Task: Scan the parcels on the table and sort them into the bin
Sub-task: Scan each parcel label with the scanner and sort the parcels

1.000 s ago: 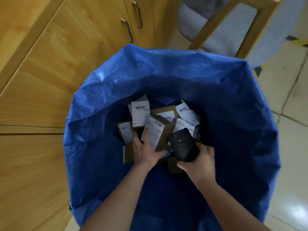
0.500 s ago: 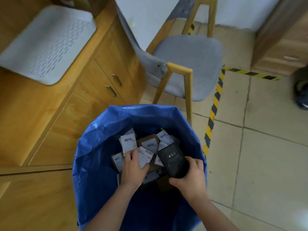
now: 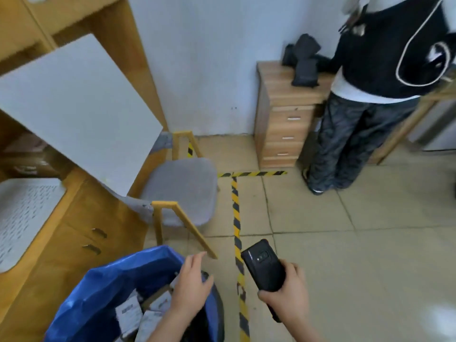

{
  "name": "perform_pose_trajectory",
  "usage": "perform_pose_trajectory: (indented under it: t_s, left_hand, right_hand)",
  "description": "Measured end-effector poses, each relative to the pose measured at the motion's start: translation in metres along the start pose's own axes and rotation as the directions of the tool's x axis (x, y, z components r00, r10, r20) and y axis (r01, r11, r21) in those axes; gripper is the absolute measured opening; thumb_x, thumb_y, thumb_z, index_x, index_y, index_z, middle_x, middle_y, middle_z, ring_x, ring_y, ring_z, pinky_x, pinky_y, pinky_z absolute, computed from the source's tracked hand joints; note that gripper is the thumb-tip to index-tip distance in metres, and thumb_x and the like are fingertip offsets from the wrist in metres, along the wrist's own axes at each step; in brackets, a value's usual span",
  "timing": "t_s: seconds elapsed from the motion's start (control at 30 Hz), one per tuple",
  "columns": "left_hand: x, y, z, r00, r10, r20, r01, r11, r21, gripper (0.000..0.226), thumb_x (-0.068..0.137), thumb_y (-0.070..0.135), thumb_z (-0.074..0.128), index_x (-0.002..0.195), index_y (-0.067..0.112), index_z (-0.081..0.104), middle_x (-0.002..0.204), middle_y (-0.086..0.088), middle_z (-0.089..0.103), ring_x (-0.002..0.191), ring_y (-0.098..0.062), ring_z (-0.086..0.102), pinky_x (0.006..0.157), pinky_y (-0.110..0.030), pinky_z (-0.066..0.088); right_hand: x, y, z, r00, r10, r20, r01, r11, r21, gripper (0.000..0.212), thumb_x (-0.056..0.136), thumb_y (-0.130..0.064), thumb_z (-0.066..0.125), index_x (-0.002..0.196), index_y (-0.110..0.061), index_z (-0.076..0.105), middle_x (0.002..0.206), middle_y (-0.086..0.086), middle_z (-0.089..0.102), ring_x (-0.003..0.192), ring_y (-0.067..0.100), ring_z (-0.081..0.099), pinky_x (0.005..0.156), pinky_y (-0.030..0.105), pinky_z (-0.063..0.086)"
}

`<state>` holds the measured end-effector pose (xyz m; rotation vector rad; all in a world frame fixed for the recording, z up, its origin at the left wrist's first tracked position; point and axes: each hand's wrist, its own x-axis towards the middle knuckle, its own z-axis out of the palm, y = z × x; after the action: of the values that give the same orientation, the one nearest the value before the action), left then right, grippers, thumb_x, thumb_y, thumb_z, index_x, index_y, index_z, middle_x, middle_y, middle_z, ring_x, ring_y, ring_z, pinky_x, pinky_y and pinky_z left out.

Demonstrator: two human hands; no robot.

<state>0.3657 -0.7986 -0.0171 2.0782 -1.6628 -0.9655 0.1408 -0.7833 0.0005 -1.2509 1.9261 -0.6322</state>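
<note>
Below and left of the left hand (image 3: pixel 191 287), inside the blue bin (image 3: pixel 98 292) — small labelled parcels (image 3: pixel 128 313), heaped together. Probably light, stiff cardboard with slick paper labels; best taken across the short sides, label up. Over the bin's rim, left hand loosely spread, holding nothing. Black scanner (image 3: pixel 262 267) gripped by its lower end in the right hand (image 3: pixel 286 292) — right of the bin.

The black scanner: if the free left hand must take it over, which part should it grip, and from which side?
Probably the bare upper half of the scanner, from its left side: the right hand wraps only the lower end, and the left hand hovers open on that side.
</note>
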Motion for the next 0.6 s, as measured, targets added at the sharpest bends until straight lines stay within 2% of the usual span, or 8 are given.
perform_pose_trajectory:
  t_s: [0.17, 0.27, 0.37, 0.43, 0.53, 0.6]
  left_hand:
    - [0.005, 0.128, 0.035, 0.963, 0.263, 0.062, -0.268, 0.961, 0.075, 0.055, 0.093, 0.026, 0.059, 0.142, 0.029, 0.034, 0.132, 0.012, 0.035, 0.12, -0.006, 0.043, 0.094, -0.017, 0.035]
    - [0.001, 0.199, 0.066, 0.929, 0.336, 0.154, -0.356, 0.926, 0.127, 0.058, 0.095, 0.029, 0.056, 0.146, 0.029, 0.029, 0.135, 0.012, 0.032, 0.113, -0.004, 0.045, 0.092, -0.018, 0.039]
    - [-0.005, 0.267, 0.099, 0.89, 0.41, 0.201, -0.443, 0.881, 0.165, 0.06, 0.095, 0.03, 0.056, 0.146, 0.031, 0.026, 0.135, 0.013, 0.031, 0.097, -0.004, 0.049, 0.084, -0.019, 0.044]
    - [-0.008, 0.309, 0.123, 0.868, 0.44, 0.23, -0.48, 0.862, 0.162, 0.06, 0.095, 0.029, 0.056, 0.146, 0.032, 0.026, 0.14, 0.014, 0.029, 0.103, -0.001, 0.049, 0.086, -0.018, 0.044]
    - [-0.011, 0.366, 0.163, 0.822, 0.501, 0.272, -0.553, 0.815, 0.17, 0.062, 0.094, 0.026, 0.058, 0.147, 0.031, 0.027, 0.142, 0.012, 0.03, 0.118, -0.005, 0.047, 0.101, -0.023, 0.041]
    - [-0.014, 0.402, 0.193, 0.776, 0.551, 0.307, -0.614, 0.772, 0.166, 0.063, 0.092, 0.025, 0.06, 0.146, 0.029, 0.029, 0.143, 0.01, 0.032, 0.126, -0.008, 0.043, 0.106, -0.024, 0.037]
  right_hand:
    - [0.011, 0.03, -0.113, 0.992, 0.027, -0.119, -0.022, 0.999, 0.038, 0.083, 0.039, -0.035, 0.069, 0.119, -0.029, 0.05, 0.108, -0.018, 0.04, 0.087, 0.005, 0.057, 0.068, 0.027, 0.049]
    - [0.016, 0.057, -0.178, 0.98, 0.056, -0.193, -0.035, 0.993, 0.109, 0.076, 0.044, -0.028, 0.069, 0.116, -0.032, 0.048, 0.107, -0.021, 0.038, 0.086, -0.001, 0.057, 0.069, 0.031, 0.053]
    - [0.024, 0.084, -0.24, 0.962, 0.097, -0.255, -0.062, 0.988, 0.144, 0.075, 0.047, -0.023, 0.071, 0.118, -0.032, 0.048, 0.106, -0.02, 0.037, 0.085, -0.002, 0.055, 0.068, 0.028, 0.05]
    - [0.026, 0.104, -0.28, 0.949, 0.122, -0.292, -0.072, 0.982, 0.175, 0.076, 0.046, -0.023, 0.071, 0.118, -0.031, 0.048, 0.106, -0.019, 0.037, 0.085, 0.0, 0.055, 0.067, 0.026, 0.048]
    - [0.024, 0.137, -0.336, 0.92, 0.151, -0.362, -0.075, 0.974, 0.215, 0.078, 0.043, -0.025, 0.07, 0.118, -0.028, 0.048, 0.109, -0.017, 0.037, 0.087, 0.001, 0.055, 0.065, 0.025, 0.049]
    - [0.019, 0.159, -0.373, 0.894, 0.171, -0.415, -0.082, 0.971, 0.223, 0.079, 0.043, -0.027, 0.069, 0.119, -0.027, 0.048, 0.111, -0.016, 0.037, 0.087, -0.002, 0.054, 0.064, 0.022, 0.047]
